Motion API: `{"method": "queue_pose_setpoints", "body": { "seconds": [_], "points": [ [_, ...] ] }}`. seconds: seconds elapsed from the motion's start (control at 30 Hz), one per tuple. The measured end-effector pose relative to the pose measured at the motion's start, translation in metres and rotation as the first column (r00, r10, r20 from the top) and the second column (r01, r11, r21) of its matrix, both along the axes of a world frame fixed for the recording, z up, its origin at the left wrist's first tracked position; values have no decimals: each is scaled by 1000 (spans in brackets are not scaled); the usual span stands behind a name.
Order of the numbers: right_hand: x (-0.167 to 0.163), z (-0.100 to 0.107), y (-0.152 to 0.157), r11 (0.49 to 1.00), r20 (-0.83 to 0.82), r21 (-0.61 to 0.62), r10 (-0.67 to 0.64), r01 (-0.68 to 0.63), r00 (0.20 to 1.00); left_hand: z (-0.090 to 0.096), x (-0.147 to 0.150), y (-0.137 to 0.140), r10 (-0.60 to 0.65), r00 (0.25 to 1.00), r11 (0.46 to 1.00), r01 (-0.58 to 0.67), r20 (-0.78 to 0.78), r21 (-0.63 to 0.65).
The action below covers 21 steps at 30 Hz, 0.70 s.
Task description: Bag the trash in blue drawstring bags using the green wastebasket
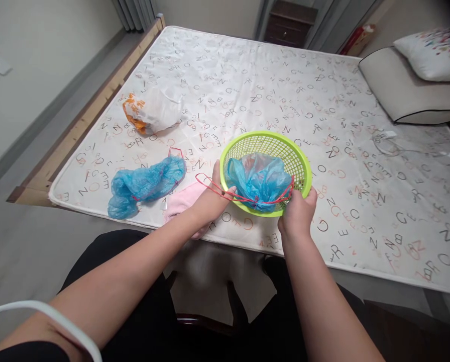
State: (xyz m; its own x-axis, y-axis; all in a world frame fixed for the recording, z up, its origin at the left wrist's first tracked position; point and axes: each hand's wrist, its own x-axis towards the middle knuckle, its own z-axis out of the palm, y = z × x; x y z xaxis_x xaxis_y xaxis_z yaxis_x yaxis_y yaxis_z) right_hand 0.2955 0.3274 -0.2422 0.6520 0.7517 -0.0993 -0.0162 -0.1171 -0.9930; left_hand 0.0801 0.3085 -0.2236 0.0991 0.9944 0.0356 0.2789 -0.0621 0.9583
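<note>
Nearest us, a white cable (pixel 40 307) curves across our left arm, well left of the basket (pixel 299 156). Our left hand (pixel 218 195) grips the basket's left rim, our right hand (pixel 299 208) its near right rim. We have it tilted towards us over the mattress (pixel 364 176); whether it touches, we cannot tell. Inside it we see a blue bag (pixel 260 176), red string (pixel 209 182) trailing over the rim. Left of the basket lie a pink cloth (pixel 182 201), another blue bag (pixel 145 185) and, farther off, a white-and-orange bag (pixel 155 111).
</note>
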Motion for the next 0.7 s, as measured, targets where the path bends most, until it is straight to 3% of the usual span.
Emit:
{"method": "queue_pose_setpoints", "body": {
  "seconds": [0.7],
  "points": [
    [0, 2, 1, 1000, 16, -22, 12, -12, 1000, 1, 1, -1, -10, 999, 1000, 10, 33, -7]
  ]
}}
